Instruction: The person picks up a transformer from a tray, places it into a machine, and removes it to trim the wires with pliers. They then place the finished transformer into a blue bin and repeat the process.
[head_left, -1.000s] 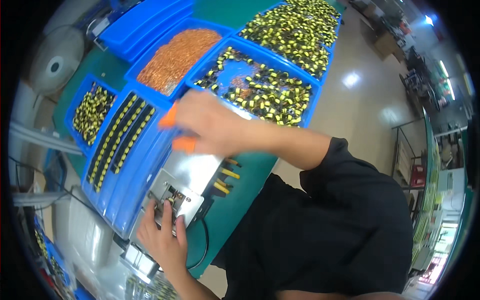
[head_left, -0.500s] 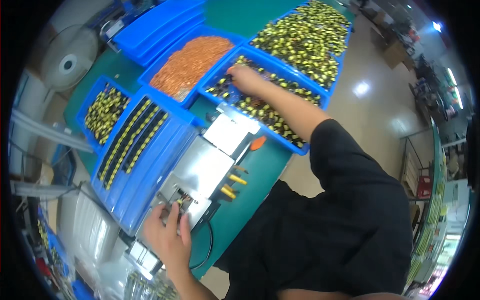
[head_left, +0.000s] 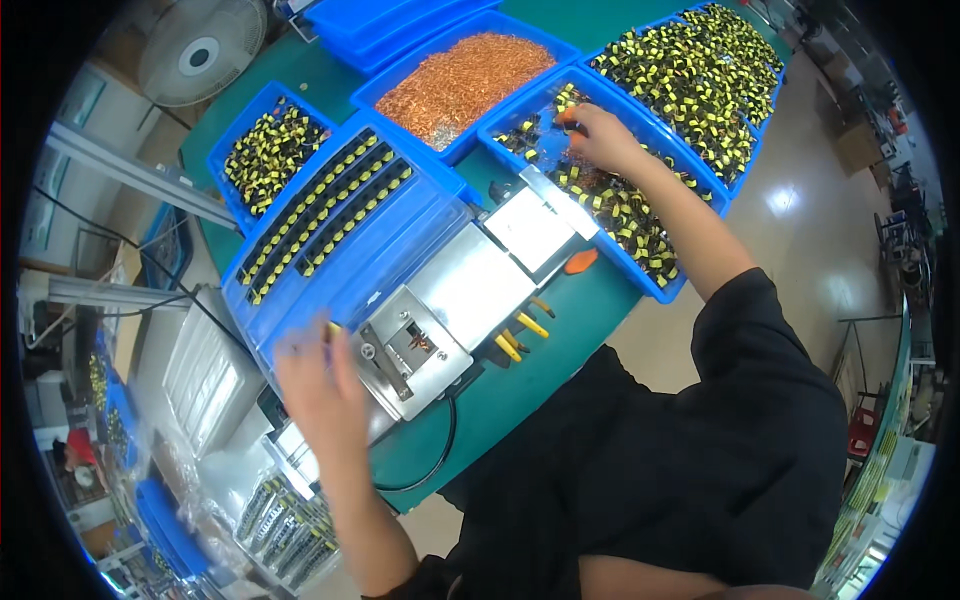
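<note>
My left hand (head_left: 325, 385) is raised beside the metal machine (head_left: 415, 345), at the front end of the blue tray lid. It is smeared by motion, with its fingers drawn together and a small yellow-and-black part (head_left: 334, 327) showing at the tips. Within the machine's square opening, small coppery pieces show. My right hand (head_left: 608, 140) reaches into a blue bin (head_left: 640, 275) of loose yellow-and-black parts. Its fingers are bent together, with orange at the tips; what they pinch is hidden.
Another blue bin holds copper-coloured pieces (head_left: 465, 85). Yellow-and-black parts fill a large bin (head_left: 700, 85) and a small bin (head_left: 270, 150). Rows of parts (head_left: 330, 210) lie on a blue lid. Yellow-handled tools (head_left: 520, 335) and an orange piece (head_left: 581, 262) lie beside the machine. A fan (head_left: 200, 55) stands far left.
My left hand has moved off the machine's opening to its left, with a small yellow part at the fingers. My right hand stays in the bin. The whole view has shifted.
</note>
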